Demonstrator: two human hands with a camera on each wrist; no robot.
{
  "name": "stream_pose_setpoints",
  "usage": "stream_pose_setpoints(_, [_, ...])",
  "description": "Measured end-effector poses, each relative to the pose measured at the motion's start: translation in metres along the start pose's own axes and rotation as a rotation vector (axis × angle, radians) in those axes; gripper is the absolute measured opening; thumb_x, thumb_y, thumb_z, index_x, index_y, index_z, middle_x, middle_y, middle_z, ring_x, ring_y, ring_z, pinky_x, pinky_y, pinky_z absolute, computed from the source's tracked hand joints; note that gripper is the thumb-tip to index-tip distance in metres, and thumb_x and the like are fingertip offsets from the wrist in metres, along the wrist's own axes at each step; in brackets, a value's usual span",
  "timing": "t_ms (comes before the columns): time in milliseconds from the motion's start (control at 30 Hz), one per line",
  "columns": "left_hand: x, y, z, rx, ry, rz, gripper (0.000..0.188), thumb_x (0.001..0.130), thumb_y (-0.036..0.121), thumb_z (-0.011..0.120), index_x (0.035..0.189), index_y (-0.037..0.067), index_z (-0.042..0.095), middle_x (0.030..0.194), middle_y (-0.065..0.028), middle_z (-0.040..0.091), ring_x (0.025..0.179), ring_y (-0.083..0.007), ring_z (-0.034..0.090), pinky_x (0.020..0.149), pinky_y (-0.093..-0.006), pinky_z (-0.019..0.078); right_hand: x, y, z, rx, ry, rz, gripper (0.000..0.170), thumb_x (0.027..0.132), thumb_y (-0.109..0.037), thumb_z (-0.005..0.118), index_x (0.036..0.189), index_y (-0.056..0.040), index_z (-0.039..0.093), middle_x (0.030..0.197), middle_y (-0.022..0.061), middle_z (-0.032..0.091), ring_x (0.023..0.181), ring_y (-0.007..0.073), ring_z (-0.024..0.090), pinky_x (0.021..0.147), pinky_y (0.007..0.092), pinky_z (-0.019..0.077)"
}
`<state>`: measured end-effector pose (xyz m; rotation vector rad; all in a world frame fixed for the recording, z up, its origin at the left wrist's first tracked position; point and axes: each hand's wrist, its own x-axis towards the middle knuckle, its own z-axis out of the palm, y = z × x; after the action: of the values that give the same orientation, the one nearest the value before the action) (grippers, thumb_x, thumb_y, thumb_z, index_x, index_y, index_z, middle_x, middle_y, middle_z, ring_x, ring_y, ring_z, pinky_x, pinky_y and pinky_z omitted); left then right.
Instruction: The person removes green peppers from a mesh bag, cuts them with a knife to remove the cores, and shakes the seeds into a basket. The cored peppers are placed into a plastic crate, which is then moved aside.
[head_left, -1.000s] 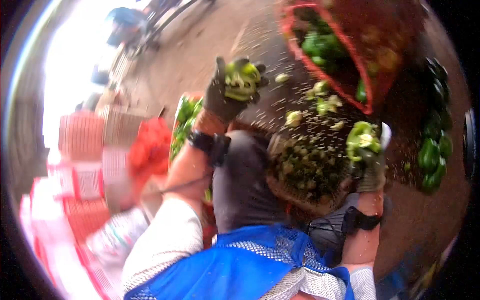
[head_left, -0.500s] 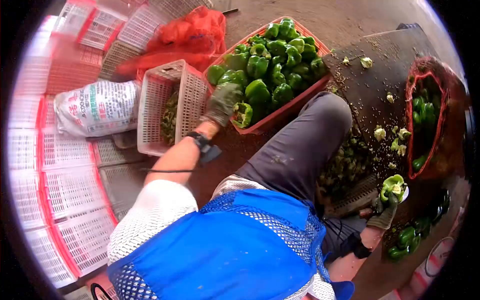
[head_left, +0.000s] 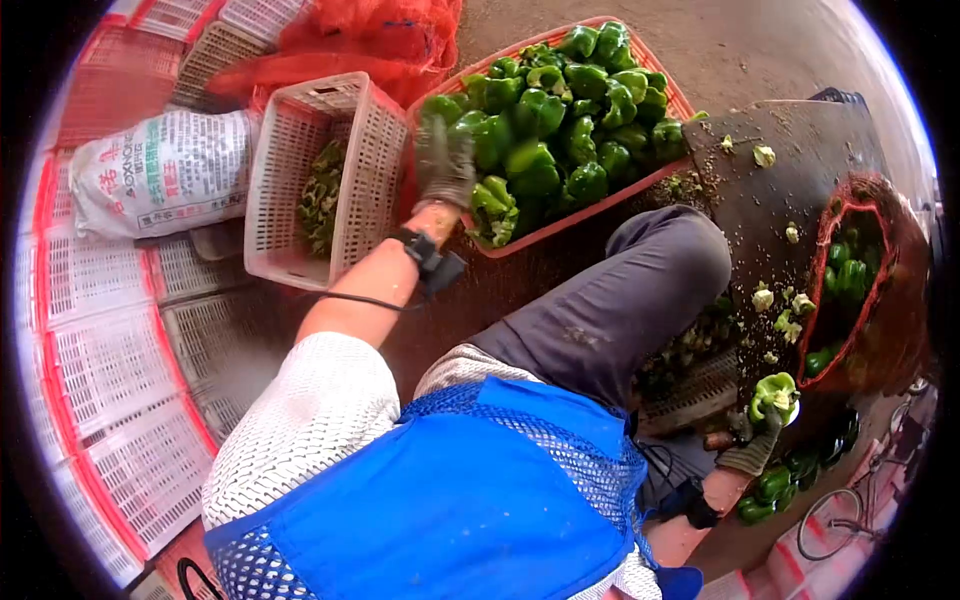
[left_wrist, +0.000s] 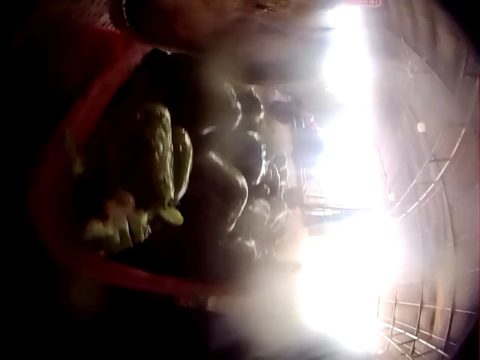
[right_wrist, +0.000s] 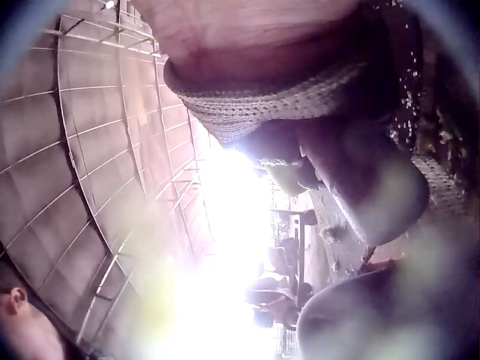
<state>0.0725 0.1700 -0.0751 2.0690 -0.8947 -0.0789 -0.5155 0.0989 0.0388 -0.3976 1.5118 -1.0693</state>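
In the head view my gloved left hand (head_left: 445, 165), blurred by motion, is over the near left edge of a red crate (head_left: 560, 222) heaped with green bell peppers (head_left: 540, 115). Nothing shows in its grasp. Just beside it lies a cut pepper (head_left: 493, 212). The left wrist view shows dim peppers (left_wrist: 161, 154) inside the crate. On the right, my gloved right hand (head_left: 757, 447) grips a knife by its brown handle (head_left: 718, 440). The same hand holds a cut green pepper (head_left: 775, 398), its pale inside showing. The right wrist view has the glove's cuff (right_wrist: 262, 105).
Left of the crate stands a pale basket (head_left: 262, 200) with green scraps inside. A dark board (head_left: 765, 190) carries seeds and pepper cores. At its right lies a red net bag (head_left: 880, 330) of peppers. A printed sack (head_left: 165, 175) and stacked crates (head_left: 120, 370) line the left.
The left hand swung from above the board, where it held cut pepper, to the red crate, and now shows nothing in it. The right hand still holds the cut pepper. The head view turned left.
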Motion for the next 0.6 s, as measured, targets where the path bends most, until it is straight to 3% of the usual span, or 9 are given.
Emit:
stream_pose_setpoints(67, [-0.021,-0.001,0.048,0.256,0.040,0.002,0.066,0.094,0.052,0.042,0.136,0.001,0.041,0.139,-0.0233,0.042,0.131,-0.0397,0.036,0.110,-0.0443,0.0270,0.005,0.001,0.007,-0.005,0.007,-0.012,0.033,0.080,-0.031,0.065,0.101,-0.0075,0.057,0.067,0.0007,0.054,0.038,0.0113,0.037,0.037,0.0248,0.0317])
stream_pose_setpoints(133, [-0.056,0.017,0.074,0.641,-0.019,-0.050,0.067,0.093,0.053,0.040,0.140,0.005,0.040,0.148,-0.0235,0.028,0.137,-0.0415,0.023,0.114,-0.0462,0.0163,0.000,-0.011,0.027,-0.034,-0.034,-0.020,0.033,0.080,-0.031,0.065,0.101,-0.0076,0.057,0.067,0.0006,0.055,0.039,0.0115,0.039,0.035,0.0252,0.0320])
stream_pose_setpoints(167, [-0.061,0.027,0.078,0.505,-0.076,-0.131,0.067,0.092,0.050,0.042,0.143,0.008,0.036,0.153,-0.0223,0.017,0.140,-0.0434,0.013,0.116,-0.0474,0.0073,0.002,-0.016,0.031,-0.034,-0.072,-0.001,0.033,0.080,-0.032,0.065,0.101,-0.0078,0.057,0.068,0.0007,0.056,0.039,0.0118,0.039,0.035,0.0253,0.0323])
stream_pose_setpoints(200, [-0.062,0.026,0.086,0.517,-0.054,-0.164,0.064,0.092,0.047,0.044,0.143,0.008,0.038,0.153,-0.0220,0.018,0.140,-0.0429,0.014,0.116,-0.0474,0.0080,0.006,-0.019,0.037,-0.028,-0.110,0.020,0.033,0.080,-0.032,0.065,0.102,-0.0080,0.057,0.068,0.0008,0.056,0.039,0.0120,0.040,0.035,0.0254,0.0326])
stream_pose_setpoints(233, [-0.048,0.063,0.054,0.522,-0.221,-0.253,0.061,0.092,0.045,0.044,0.141,0.008,0.040,0.153,-0.0210,0.018,0.140,-0.0423,0.014,0.115,-0.0490,0.0086,0.001,-0.019,0.052,-0.041,-0.065,0.007,0.033,0.081,-0.033,0.064,0.102,-0.0094,0.058,0.065,0.0009,0.055,0.038,0.0131,0.039,0.034,0.0261,0.0339])
stream_pose_setpoints(300, [-0.050,0.053,0.069,0.566,-0.201,-0.244,0.062,0.093,0.045,0.045,0.142,0.008,0.038,0.153,-0.0213,0.018,0.140,-0.0425,0.015,0.115,-0.0486,0.0108,-0.021,-0.022,0.103,-0.072,0.096,0.009,0.032,0.081,-0.034,0.064,0.102,-0.0105,0.058,0.062,0.0002,0.054,0.038,0.0134,0.040,0.034,0.0263,0.0343])
stream_pose_setpoints(367, [-0.050,0.043,0.084,0.606,-0.186,-0.229,0.062,0.093,0.046,0.045,0.143,0.009,0.037,0.153,-0.0215,0.018,0.139,-0.0428,0.016,0.114,-0.0481,0.0129,-0.017,-0.027,0.117,-0.037,-0.004,0.063,0.030,0.081,-0.033,0.065,0.101,-0.0122,0.058,0.057,-0.0013,0.051,0.040,0.0142,0.042,0.035,0.0268,0.0353])
stream_pose_setpoints(600, [-0.057,0.011,0.082,0.627,-0.207,-0.087,0.065,0.094,0.047,0.047,0.145,0.010,0.032,0.153,-0.0225,0.018,0.139,-0.0436,0.020,0.113,-0.0464,0.0205,0.010,-0.031,0.067,0.040,-0.041,-0.168,0.030,0.082,-0.024,0.065,0.104,-0.0050,0.057,0.065,0.0026,0.055,0.043,0.0137,0.045,0.040,0.0272,0.0373])
